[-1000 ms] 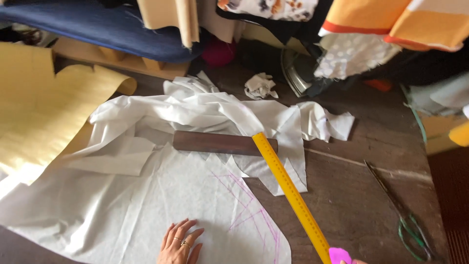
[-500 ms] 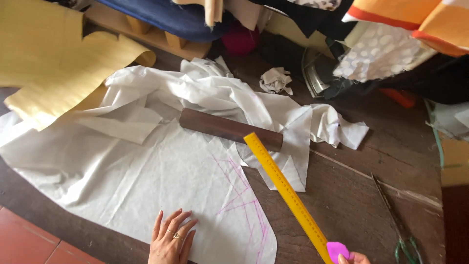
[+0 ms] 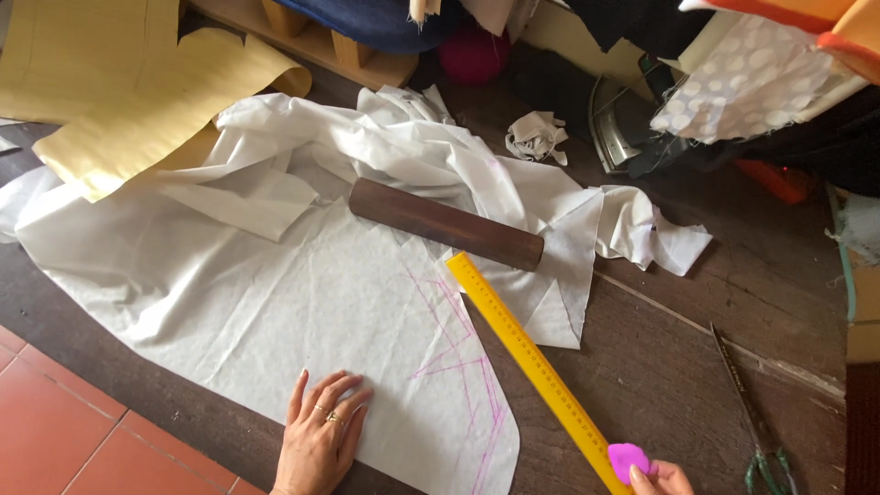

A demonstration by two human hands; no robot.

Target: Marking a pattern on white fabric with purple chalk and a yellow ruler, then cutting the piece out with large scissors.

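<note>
My left hand (image 3: 318,436) lies flat, fingers spread, on the near edge of a white cloth (image 3: 275,302) spread over the dark wooden table (image 3: 697,385). Pink chalk lines (image 3: 458,357) are drawn on the cloth near its right edge. My right hand (image 3: 662,478) shows only partly at the bottom edge, pinching a pink piece of chalk (image 3: 627,458) at the near end of a long yellow ruler (image 3: 527,362). The ruler runs diagonally from the chalk up to a dark brown wooden bar (image 3: 446,224) that rests across the cloth.
Green-handled scissors (image 3: 752,422) lie on the table at the right. Yellow paper sheets (image 3: 137,101) lie at the back left. An iron (image 3: 614,124), a crumpled scrap (image 3: 536,136) and piled fabrics (image 3: 761,82) crowd the back. Red floor tiles (image 3: 55,431) show at the near left.
The view has shifted so that the table sits lower and farther right, with the floor tiles now visible. My left hand stays flat on the cloth; my right hand with the chalk shows more.
</note>
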